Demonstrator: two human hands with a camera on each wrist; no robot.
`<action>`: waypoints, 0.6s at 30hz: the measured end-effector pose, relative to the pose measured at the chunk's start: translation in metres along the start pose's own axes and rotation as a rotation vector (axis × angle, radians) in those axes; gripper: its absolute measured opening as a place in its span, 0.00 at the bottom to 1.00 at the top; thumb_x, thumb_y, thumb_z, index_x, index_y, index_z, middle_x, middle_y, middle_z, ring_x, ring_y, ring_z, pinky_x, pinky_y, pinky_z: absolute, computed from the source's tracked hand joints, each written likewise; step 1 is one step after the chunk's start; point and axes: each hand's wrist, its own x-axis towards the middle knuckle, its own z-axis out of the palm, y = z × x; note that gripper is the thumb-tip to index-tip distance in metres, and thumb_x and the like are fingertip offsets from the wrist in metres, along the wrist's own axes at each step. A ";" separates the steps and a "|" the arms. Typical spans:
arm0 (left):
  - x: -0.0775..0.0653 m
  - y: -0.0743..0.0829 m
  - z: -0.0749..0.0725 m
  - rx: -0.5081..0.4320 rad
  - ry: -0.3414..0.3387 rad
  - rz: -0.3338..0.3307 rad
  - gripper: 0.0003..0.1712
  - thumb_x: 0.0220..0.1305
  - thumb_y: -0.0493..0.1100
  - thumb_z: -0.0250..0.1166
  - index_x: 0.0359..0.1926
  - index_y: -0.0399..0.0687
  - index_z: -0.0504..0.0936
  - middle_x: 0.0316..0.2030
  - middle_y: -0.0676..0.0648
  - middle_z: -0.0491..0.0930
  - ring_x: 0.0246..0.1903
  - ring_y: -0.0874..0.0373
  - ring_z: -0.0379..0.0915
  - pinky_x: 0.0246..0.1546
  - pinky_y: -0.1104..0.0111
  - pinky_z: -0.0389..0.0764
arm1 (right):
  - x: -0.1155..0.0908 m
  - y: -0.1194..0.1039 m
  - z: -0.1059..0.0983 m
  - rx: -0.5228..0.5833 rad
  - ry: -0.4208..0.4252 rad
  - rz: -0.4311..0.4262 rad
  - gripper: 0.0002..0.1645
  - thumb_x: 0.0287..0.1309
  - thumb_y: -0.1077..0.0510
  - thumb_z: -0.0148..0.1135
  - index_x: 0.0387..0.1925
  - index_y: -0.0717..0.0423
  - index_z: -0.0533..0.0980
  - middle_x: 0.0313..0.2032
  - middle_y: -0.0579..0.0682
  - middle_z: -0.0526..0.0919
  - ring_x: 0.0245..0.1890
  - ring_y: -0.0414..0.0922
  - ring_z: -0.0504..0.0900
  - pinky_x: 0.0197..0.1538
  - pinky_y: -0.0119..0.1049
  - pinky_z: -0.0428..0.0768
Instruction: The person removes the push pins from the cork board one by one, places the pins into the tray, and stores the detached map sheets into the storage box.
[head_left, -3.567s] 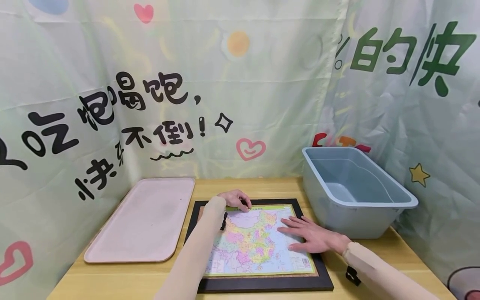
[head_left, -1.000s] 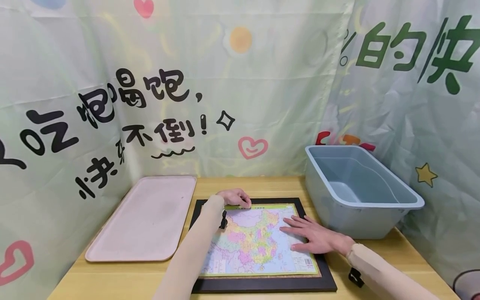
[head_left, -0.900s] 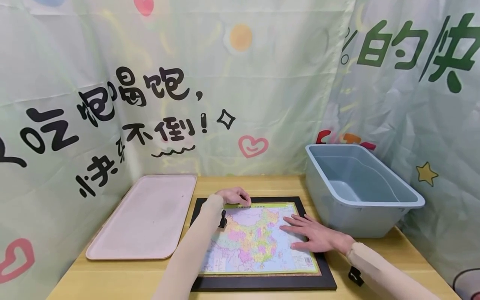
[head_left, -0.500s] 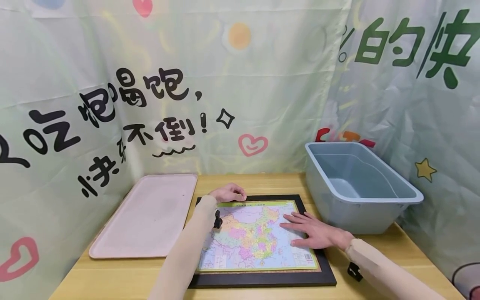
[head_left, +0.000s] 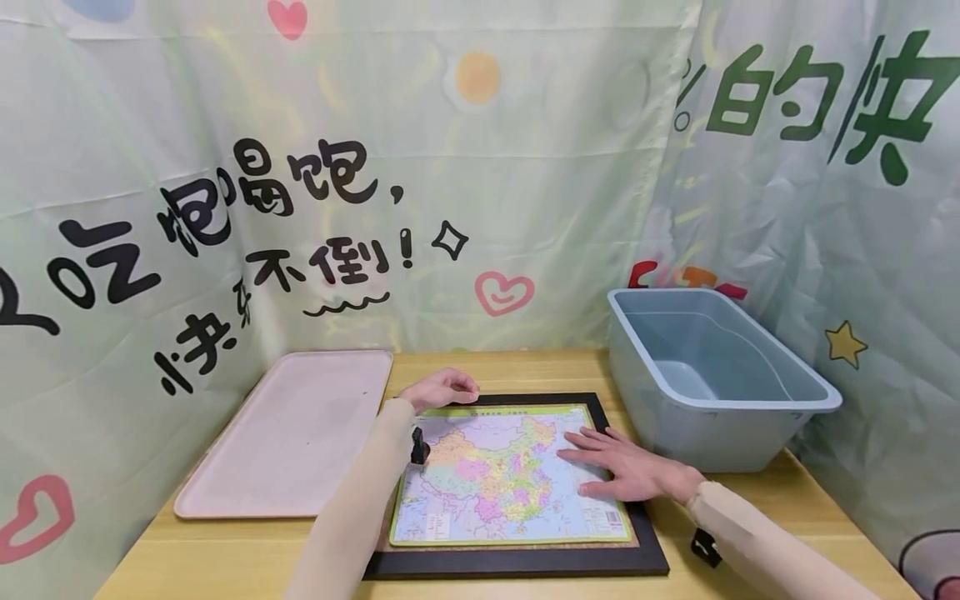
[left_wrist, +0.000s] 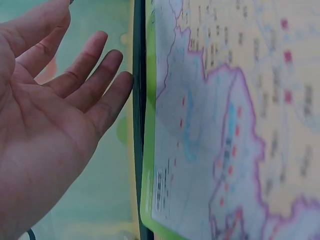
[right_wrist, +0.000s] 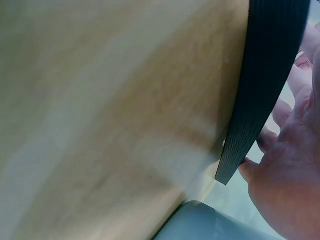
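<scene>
A pale pink, rounded rectangular tray (head_left: 281,433) lies leftmost on the light wood-grain tabletop (head_left: 225,554). Next, the left hand (head_left: 441,390) is at the far edge of a flat black rectangular frame (head_left: 517,564), its grip wide, fingers loosely extended. A multicoloured, green-bordered printed map (head_left: 487,483) lies within the frame. The right hand (head_left: 628,468) rests on the map's right side, grip wide, fingers spread. Rightmost stands a grey-blue plastic tub (head_left: 697,437)

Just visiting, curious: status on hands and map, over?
Left hand open, empty. Right hand spread on map. Map faces up; left sleeve crosses black frame.
</scene>
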 end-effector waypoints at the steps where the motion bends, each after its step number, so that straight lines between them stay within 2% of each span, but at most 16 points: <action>1: -0.002 -0.001 -0.001 -0.004 0.008 -0.008 0.15 0.69 0.36 0.59 0.49 0.23 0.75 0.50 0.29 0.77 0.50 0.41 0.73 0.56 0.57 0.74 | 0.000 0.000 0.000 0.001 0.002 -0.001 0.33 0.70 0.40 0.51 0.73 0.42 0.63 0.74 0.58 0.59 0.72 0.66 0.53 0.66 0.71 0.48; 5: -0.008 -0.005 -0.008 -0.080 0.038 -0.058 0.16 0.70 0.36 0.59 0.51 0.24 0.75 0.51 0.28 0.75 0.53 0.37 0.72 0.58 0.53 0.75 | 0.000 -0.001 0.002 -0.002 0.008 0.001 0.33 0.70 0.39 0.51 0.73 0.41 0.63 0.74 0.58 0.59 0.72 0.67 0.53 0.66 0.71 0.48; 9: -0.014 -0.010 -0.015 -0.134 0.077 -0.082 0.15 0.70 0.35 0.58 0.50 0.24 0.73 0.45 0.33 0.77 0.52 0.36 0.73 0.52 0.54 0.79 | 0.000 -0.002 0.001 -0.005 0.005 0.006 0.33 0.70 0.39 0.51 0.72 0.41 0.63 0.74 0.57 0.59 0.72 0.66 0.53 0.67 0.71 0.48; 12: -0.020 -0.013 -0.021 -0.136 0.107 -0.081 0.14 0.70 0.35 0.59 0.49 0.25 0.74 0.41 0.38 0.78 0.48 0.36 0.75 0.46 0.57 0.82 | 0.001 -0.002 0.001 -0.005 0.004 0.006 0.33 0.70 0.39 0.51 0.72 0.41 0.63 0.74 0.57 0.59 0.72 0.66 0.53 0.67 0.71 0.48; 18: -0.029 -0.020 -0.030 -0.114 0.162 -0.079 0.15 0.68 0.38 0.61 0.48 0.27 0.77 0.44 0.31 0.78 0.42 0.37 0.74 0.38 0.62 0.79 | 0.000 -0.001 0.001 -0.003 0.014 0.003 0.33 0.69 0.40 0.52 0.72 0.42 0.64 0.73 0.57 0.60 0.72 0.66 0.54 0.66 0.71 0.48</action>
